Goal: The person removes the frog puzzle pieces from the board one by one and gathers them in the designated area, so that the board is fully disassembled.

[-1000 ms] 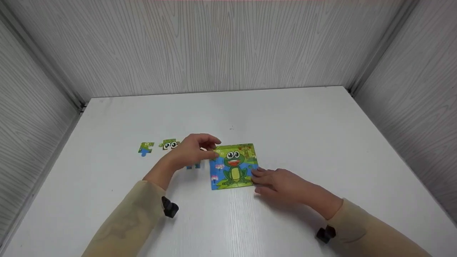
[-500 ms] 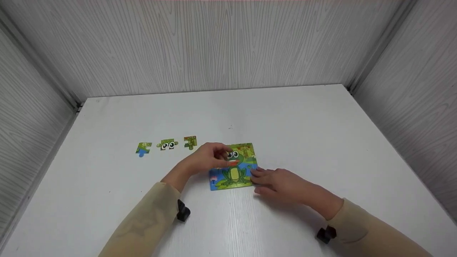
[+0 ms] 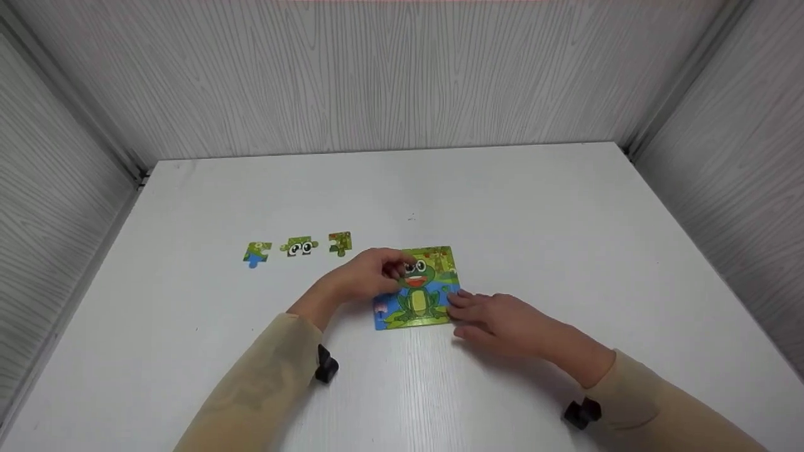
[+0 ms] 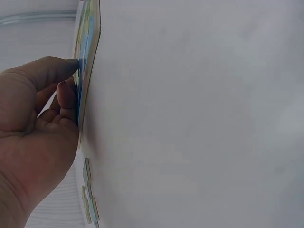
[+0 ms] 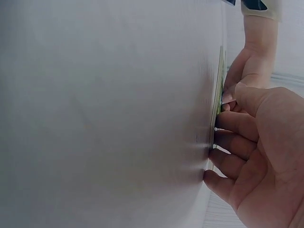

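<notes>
- Head view: frog puzzle (image 3: 418, 295), a small board lying flat near the middle of the table (image 3: 534, 220), frog picture mostly showing.
- Left hand (image 3: 367, 276): over the board's upper-left corner, fingers curled, fingertips at the frog's head; seemingly pinching a piece there, but the piece itself hidden by the fingers. Left wrist view: fingertips (image 4: 71, 85) against the board's edge (image 4: 88, 57).
- Right hand (image 3: 502, 317): resting on the table at the board's right edge, fingers fairly straight and relaxed, tips touching the rim, steadying it. Right wrist view: fingers (image 5: 232, 137) lined up along the board's edge (image 5: 217, 95); holding nothing.
- Progress, as a judgement: board largely filled or printed with the full frog; one spot at upper left being worked; three pieces outside the board, so a good part of the work left either way.
- Loose pieces, in a row left of the board and well apart from it: blue-green piece (image 3: 256, 252), eyes piece (image 3: 299, 246), green piece (image 3: 340, 243).
- Surroundings: grey wood-grain walls (image 3: 377, 81) on three sides.
- Obstructions: nothing between hands and loose pieces; left hand itself covering the board's upper-left area.
</notes>
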{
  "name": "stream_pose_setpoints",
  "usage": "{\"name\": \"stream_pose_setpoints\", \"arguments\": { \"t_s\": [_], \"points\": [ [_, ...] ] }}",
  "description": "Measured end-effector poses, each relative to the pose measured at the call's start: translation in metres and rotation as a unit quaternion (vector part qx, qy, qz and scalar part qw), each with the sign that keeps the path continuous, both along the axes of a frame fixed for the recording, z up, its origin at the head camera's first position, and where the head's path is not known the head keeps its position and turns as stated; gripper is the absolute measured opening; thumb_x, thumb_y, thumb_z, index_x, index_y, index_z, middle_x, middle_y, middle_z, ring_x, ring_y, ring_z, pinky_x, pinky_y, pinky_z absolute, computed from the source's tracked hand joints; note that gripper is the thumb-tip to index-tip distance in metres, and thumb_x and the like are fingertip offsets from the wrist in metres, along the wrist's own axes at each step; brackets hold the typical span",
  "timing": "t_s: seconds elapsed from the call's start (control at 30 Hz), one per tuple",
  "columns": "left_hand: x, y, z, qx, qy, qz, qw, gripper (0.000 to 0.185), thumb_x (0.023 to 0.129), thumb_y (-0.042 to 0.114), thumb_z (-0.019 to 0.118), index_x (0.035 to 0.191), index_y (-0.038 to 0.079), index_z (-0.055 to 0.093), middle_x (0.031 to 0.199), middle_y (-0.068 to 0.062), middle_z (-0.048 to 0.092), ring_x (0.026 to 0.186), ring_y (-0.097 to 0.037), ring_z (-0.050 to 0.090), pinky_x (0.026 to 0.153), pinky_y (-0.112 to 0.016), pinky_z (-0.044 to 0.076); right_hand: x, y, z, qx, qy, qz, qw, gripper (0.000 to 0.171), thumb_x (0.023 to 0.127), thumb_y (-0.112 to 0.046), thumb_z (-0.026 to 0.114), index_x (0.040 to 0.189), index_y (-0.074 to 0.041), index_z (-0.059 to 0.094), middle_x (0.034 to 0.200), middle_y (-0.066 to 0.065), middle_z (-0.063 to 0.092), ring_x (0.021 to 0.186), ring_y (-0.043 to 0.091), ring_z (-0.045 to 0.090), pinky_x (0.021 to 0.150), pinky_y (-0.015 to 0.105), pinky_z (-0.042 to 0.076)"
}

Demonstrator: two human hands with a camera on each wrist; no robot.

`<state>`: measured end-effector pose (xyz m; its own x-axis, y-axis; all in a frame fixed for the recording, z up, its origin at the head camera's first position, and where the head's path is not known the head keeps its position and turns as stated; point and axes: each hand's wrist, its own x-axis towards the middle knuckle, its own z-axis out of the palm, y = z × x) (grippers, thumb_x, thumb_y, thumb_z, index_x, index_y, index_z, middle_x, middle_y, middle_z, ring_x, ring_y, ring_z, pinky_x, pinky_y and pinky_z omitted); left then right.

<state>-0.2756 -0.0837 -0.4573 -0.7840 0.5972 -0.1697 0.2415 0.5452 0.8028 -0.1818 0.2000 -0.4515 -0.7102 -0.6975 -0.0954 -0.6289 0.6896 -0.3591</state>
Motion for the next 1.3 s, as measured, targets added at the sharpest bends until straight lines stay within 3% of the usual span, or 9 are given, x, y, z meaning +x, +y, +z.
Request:
{"name": "stream_pose_setpoints", "arguments": {
  "t_s": [0.43, 1.07, 1.3],
  "points": [
    [-0.0003, 0.0011, 0.0039, -0.049, 0.010, -0.017, 0.9986, 0.048, 0.089, 0.006, 0.058, 0.134, 0.021, 0.061, 0.106, 0.002, 0.058, 0.093, -0.019, 0.051, 0.077, -0.032, 0.044, 0.0005, 0.0000, -0.0003, -0.005, 0.002, 0.003, 1.000, 0.053, 0.101, -0.047, 0.046, 0.142, -0.015, 0.051, 0.150, 0.001, 0.040, 0.139, 0.018, 0.035, 0.103, 0.051, 0.039],
    [-0.0036, 0.0032, 0.0032, -0.059, 0.008, -0.016, 0.9981, 0.044, 0.091, 0.009, 0.062, 0.134, 0.020, 0.060, 0.108, 0.002, 0.058, 0.096, -0.019, 0.050, 0.084, -0.032, 0.044, 0.0016, -0.0003, 0.0020, -0.002, 0.005, -0.002, 1.000, 0.051, 0.101, -0.045, 0.047, 0.142, -0.015, 0.051, 0.150, 0.000, 0.040, 0.139, 0.018, 0.035, 0.104, 0.051, 0.037],
    [-0.0024, 0.0036, 0.0053, -0.061, 0.015, -0.019, 0.9979, 0.045, 0.090, 0.007, 0.059, 0.133, 0.019, 0.060, 0.104, 0.000, 0.057, 0.093, -0.020, 0.050, 0.079, -0.031, 0.043, 0.0008, -0.0004, 0.0014, -0.004, 0.005, -0.001, 1.000, 0.051, 0.101, -0.045, 0.048, 0.142, -0.014, 0.051, 0.150, 0.001, 0.040, 0.139, 0.017, 0.035, 0.103, 0.051, 0.039]
  ]
}}
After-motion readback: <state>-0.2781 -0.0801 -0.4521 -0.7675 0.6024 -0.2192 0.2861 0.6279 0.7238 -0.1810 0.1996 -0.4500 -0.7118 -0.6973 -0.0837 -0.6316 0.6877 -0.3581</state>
